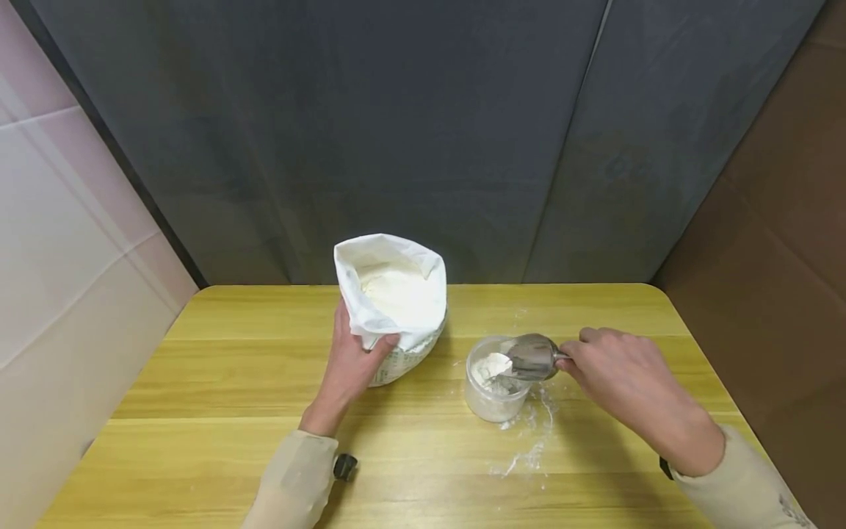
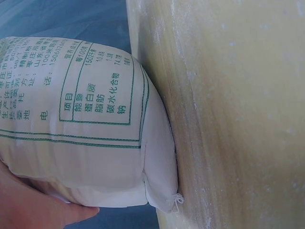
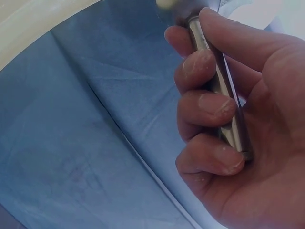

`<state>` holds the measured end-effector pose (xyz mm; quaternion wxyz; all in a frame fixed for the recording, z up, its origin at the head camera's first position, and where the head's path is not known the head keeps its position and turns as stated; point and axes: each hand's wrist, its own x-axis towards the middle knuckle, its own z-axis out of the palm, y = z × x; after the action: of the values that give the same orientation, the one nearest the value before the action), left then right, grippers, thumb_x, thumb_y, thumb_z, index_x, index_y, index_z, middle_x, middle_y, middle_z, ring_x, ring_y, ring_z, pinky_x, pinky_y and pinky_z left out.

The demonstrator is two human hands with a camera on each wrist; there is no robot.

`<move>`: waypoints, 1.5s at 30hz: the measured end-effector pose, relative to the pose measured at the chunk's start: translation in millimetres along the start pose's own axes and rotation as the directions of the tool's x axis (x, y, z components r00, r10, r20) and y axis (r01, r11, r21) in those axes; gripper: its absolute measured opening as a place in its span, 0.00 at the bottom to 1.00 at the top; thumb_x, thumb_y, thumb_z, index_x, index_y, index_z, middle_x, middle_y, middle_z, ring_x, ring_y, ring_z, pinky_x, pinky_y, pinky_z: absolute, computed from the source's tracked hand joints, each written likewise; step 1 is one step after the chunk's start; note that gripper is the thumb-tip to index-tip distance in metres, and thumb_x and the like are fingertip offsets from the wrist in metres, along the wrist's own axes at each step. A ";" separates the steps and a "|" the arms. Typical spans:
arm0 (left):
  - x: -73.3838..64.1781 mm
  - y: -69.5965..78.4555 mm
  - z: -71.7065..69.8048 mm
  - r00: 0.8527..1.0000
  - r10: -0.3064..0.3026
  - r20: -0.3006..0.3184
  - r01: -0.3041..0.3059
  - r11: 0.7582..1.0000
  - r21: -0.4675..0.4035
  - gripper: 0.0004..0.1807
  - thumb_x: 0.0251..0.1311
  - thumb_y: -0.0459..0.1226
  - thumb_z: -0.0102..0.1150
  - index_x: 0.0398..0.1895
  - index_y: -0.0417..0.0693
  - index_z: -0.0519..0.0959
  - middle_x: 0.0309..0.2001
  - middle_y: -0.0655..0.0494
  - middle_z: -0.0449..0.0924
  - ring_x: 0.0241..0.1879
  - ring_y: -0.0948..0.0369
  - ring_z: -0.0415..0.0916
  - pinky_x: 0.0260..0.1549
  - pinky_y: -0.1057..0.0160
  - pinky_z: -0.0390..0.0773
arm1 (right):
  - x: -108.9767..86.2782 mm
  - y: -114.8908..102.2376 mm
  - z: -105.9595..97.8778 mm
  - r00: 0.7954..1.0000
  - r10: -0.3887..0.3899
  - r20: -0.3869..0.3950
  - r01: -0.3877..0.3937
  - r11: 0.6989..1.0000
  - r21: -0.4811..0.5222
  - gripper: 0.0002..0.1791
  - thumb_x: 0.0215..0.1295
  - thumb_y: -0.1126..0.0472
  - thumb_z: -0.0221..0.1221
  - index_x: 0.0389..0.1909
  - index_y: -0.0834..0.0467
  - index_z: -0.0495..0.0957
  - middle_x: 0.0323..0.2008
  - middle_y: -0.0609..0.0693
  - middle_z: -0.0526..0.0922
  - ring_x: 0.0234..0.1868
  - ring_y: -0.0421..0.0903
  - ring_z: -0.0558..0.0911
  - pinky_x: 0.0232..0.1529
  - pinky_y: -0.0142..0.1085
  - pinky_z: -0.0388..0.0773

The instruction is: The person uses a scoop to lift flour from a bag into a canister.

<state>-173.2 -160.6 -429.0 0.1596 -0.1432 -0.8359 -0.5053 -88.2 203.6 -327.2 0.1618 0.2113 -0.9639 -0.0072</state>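
A white cloth bag of flour [image 1: 396, 353] stands with its mouth open on the table, pale powder showing inside. My left hand [image 1: 352, 356] grips its near left side, thumb over the rim; green print covers the bag [image 2: 95, 95] in the left wrist view. In my right hand [image 1: 628, 378] is a metal scoop [image 1: 534, 357], tipped over a clear round tub [image 1: 496, 408]. White flour [image 1: 492, 367] lies at the scoop's mouth and in the tub. The right wrist view has the fingers [image 3: 205, 107] curled round the scoop's handle [image 3: 233, 129].
Flour is spilled [image 1: 529, 455] on the wooden table [image 1: 218, 411] beside and in front of the tub. A dark grey panel [image 1: 370, 132] rises behind the table's back edge. A white wall [image 1: 73, 242] stands left and a brown one [image 1: 773, 220] right.
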 end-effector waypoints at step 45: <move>-1.7 -1.0 0.4 1.000 0.002 -0.008 -0.002 1.000 0.004 0.67 0.54 0.77 0.57 0.85 0.53 0.37 0.79 0.40 0.48 0.77 0.46 0.50 0.73 0.37 0.55 | -6.1 -4.0 20.0 0.994 0.077 -0.074 -0.057 0.969 0.240 0.08 0.72 0.58 0.65 0.43 0.56 0.77 0.23 0.39 0.68 0.21 0.40 0.67 0.19 0.38 0.67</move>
<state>-172.1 -160.9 -430.6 0.1637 -0.1418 -0.8361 -0.5040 -87.6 201.4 -348.4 0.1752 0.1964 -0.9569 0.1224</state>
